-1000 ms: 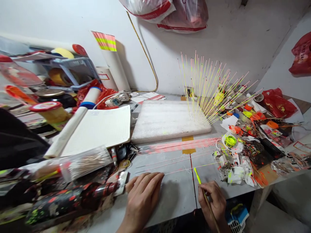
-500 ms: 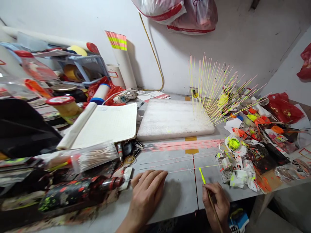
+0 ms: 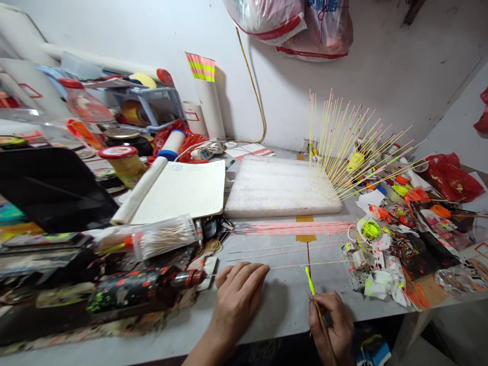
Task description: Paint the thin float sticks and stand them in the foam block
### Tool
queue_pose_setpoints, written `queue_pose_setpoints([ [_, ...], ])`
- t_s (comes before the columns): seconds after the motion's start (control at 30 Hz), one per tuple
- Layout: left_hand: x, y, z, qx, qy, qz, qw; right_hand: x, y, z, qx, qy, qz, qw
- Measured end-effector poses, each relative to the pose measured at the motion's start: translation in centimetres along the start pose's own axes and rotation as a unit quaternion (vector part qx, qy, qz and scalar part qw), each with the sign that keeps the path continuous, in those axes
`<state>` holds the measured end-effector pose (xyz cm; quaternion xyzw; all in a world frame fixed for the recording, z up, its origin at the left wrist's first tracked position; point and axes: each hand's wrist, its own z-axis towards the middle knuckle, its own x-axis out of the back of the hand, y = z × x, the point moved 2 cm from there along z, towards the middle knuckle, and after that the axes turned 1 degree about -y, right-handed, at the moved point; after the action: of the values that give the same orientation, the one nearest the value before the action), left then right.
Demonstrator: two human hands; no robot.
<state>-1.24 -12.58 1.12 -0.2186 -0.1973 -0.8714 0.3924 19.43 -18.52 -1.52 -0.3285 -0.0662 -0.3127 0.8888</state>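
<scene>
My left hand [image 3: 240,297] is closed around a thin rod [image 3: 290,266] that reaches left to the red-tipped end of a paint-spattered black tool [image 3: 133,290]. Pinched in my right hand [image 3: 331,323] is a brush [image 3: 309,281] with a bright yellow tip, which is close to the rod. The rod turns pink and yellow towards its right end. Two more thin rods lie just behind it, and a row of pink-banded rods [image 3: 274,227] lies further back.
A white foam block [image 3: 282,188] holds several upright pink-yellow sticks [image 3: 335,137]. Paint-stained scraps and pots [image 3: 381,254] crowd the right. An open notebook [image 3: 183,190], a bag of cotton swabs [image 3: 165,239] and jars [image 3: 122,160] stand at the left.
The view has shifted, so the table's things appear further right. My right hand with the brush has moved left along the rod, nearer my left hand.
</scene>
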Motion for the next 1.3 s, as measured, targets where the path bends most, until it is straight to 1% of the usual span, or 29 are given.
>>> queue_pose_setpoints([
  [0.13, 0.0, 0.0, -0.1, 0.007, -0.002, -0.008, 1.0, -0.8, -0.1, -0.1, -0.013, -0.006, -0.004, 1.0],
  [0.27, 0.0, 0.0, -0.3, 0.012, -0.005, -0.011, 1.0, -1.0, 0.0, 0.1, 0.001, -0.002, -0.016, 1.0],
  [0.43, -0.2, -0.1, -0.6, 0.013, -0.008, -0.009, 1.0, -0.8, 0.1, 0.3, -0.001, -0.011, -0.03, 0.999],
  [0.7, -0.2, -0.1, -0.6, 0.013, -0.011, -0.01, 1.0, -0.4, -0.1, 0.3, -0.015, 0.008, -0.034, 0.999],
  [0.87, -0.2, 0.0, -0.5, 0.01, -0.005, -0.006, 1.0, -0.2, 0.4, -0.1, -0.017, -0.002, -0.027, 0.999],
  [0.93, -0.2, 0.0, -0.5, 0.013, -0.005, -0.007, 1.0, -0.2, 0.5, -0.3, -0.007, -0.001, -0.019, 1.0],
  [1.03, -0.1, 0.0, -0.6, 0.017, -0.007, -0.009, 1.0, -0.6, 0.3, -0.7, 0.017, -0.011, 0.0, 1.0],
  [1.13, -0.2, 0.0, -0.7, 0.022, -0.01, -0.008, 1.0, -1.4, -0.2, -0.8, 0.004, -0.029, 0.016, 0.999],
  [1.2, -0.2, 0.0, -0.7, 0.024, -0.009, -0.009, 1.0, -1.9, -0.7, -0.6, -0.008, -0.027, 0.017, 0.999],
  [1.3, -0.2, 0.1, -0.7, 0.025, -0.006, -0.012, 1.0, -2.3, -1.4, 0.2, 0.009, -0.024, 0.01, 1.0],
])
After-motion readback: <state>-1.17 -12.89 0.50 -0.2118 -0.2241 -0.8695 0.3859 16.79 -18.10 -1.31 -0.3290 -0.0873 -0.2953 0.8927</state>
